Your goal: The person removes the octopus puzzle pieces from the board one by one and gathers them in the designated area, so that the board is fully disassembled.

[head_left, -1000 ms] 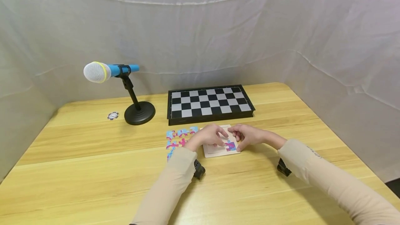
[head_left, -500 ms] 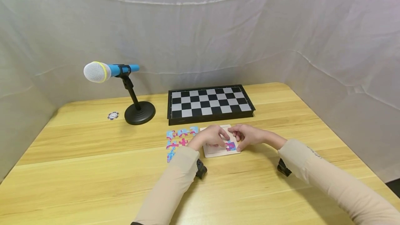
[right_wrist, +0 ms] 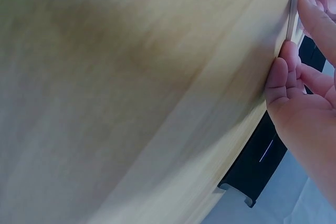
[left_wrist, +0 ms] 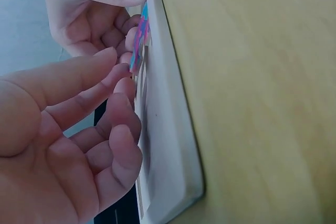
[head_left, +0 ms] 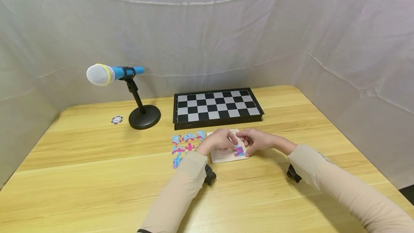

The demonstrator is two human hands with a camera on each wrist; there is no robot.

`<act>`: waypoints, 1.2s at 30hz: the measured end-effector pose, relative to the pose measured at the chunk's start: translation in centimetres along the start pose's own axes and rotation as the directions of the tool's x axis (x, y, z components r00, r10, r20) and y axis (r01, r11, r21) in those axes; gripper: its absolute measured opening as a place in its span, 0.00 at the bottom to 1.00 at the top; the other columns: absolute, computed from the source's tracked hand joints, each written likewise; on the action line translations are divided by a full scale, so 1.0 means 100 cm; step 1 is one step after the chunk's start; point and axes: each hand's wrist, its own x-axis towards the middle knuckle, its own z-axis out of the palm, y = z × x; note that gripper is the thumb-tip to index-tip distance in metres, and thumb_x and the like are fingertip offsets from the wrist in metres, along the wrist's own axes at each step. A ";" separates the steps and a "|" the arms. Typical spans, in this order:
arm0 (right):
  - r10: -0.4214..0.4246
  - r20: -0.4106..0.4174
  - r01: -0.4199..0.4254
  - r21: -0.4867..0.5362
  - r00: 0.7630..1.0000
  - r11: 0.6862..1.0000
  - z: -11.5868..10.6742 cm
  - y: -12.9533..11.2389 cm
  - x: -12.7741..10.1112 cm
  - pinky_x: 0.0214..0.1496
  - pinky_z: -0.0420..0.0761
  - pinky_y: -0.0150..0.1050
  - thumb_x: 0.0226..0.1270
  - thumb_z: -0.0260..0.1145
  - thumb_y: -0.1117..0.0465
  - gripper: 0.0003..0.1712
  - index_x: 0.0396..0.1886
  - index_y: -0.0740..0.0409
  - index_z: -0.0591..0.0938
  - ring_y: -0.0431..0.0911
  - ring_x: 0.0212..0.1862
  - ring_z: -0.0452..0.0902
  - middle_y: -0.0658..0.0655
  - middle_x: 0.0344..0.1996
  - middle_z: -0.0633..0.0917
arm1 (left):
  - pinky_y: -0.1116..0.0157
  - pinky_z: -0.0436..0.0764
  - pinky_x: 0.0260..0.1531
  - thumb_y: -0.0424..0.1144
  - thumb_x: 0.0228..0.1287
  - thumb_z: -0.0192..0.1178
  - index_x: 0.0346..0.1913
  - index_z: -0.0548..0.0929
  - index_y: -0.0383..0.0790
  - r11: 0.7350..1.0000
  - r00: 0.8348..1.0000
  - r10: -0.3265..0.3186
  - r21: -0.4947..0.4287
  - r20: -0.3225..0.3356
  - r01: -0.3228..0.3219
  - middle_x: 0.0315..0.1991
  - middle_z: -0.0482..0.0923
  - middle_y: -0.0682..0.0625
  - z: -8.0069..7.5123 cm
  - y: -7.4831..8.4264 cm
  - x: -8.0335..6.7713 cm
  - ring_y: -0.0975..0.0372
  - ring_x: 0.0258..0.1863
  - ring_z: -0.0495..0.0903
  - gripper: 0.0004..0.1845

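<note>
A pale puzzle tray (head_left: 223, 159) lies flat on the table, with a pink-and-blue puzzle piece (head_left: 239, 151) at its right side. My left hand (head_left: 219, 142) is bent over the tray. In the left wrist view, its fingertips are at the near edge of the piece (left_wrist: 139, 40), and the thumb tip is apart from it. My right hand (head_left: 260, 140) holds the tray's right edge between thumb and fingers; the right wrist view shows the thumb against that edge (right_wrist: 294, 11). Several loose puzzle pieces (head_left: 177, 150) lie left of the tray, some partly hidden by my left hand.
A black-and-white checkered board (head_left: 216, 105) lies behind the tray. Further left, a blue microphone (head_left: 119, 72) sits in a stand with a round black base (head_left: 144, 117). Beside it lies a poker chip (head_left: 117, 119). Pale cloth (head_left: 207, 39) surrounds the table (head_left: 97, 175).
My left hand has shifted slightly to the right, its fingers drawing closer together beside the piece, which sits slightly further right. The right hand keeps its place at the tray's edge.
</note>
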 end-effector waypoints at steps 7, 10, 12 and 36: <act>-0.023 -0.002 0.023 0.010 1.000 1.000 0.000 0.001 -0.001 0.28 0.67 0.30 0.41 0.73 0.69 0.37 0.52 0.76 0.68 0.42 0.27 0.64 0.56 0.24 0.71 | 0.73 0.67 0.17 0.28 0.52 0.61 0.34 0.80 0.36 0.999 1.000 0.003 -0.044 -0.022 -0.004 0.22 0.72 0.52 0.000 0.001 0.002 0.65 0.18 0.67 0.05; -0.026 -0.002 0.026 0.011 1.000 1.000 0.000 0.000 -0.001 0.28 0.67 0.30 0.41 0.73 0.68 0.35 0.50 0.75 0.69 0.42 0.27 0.64 0.56 0.25 0.71 | 0.72 0.67 0.16 0.28 0.51 0.61 0.32 0.79 0.36 0.997 1.000 0.014 -0.079 -0.018 -0.015 0.21 0.72 0.51 0.001 0.002 0.002 0.64 0.17 0.67 0.04; -0.025 -0.002 0.025 0.008 1.000 1.000 0.000 0.000 -0.001 0.28 0.67 0.30 0.40 0.73 0.68 0.34 0.49 0.74 0.70 0.42 0.27 0.64 0.56 0.25 0.71 | 0.72 0.67 0.16 0.28 0.51 0.61 0.31 0.78 0.36 0.994 1.000 0.025 -0.103 -0.015 -0.027 0.21 0.72 0.51 0.001 0.002 0.002 0.64 0.17 0.68 0.04; 0.001 -0.002 -0.001 -0.012 1.000 1.000 0.000 -0.002 -0.001 0.29 0.67 0.30 0.42 0.73 0.67 0.32 0.49 0.72 0.70 0.43 0.28 0.64 0.55 0.25 0.71 | 0.69 0.76 0.23 0.25 0.52 0.61 0.28 0.78 0.30 0.986 0.997 0.035 -0.163 -0.069 -0.046 0.20 0.75 0.49 0.006 0.002 0.003 0.63 0.18 0.74 0.02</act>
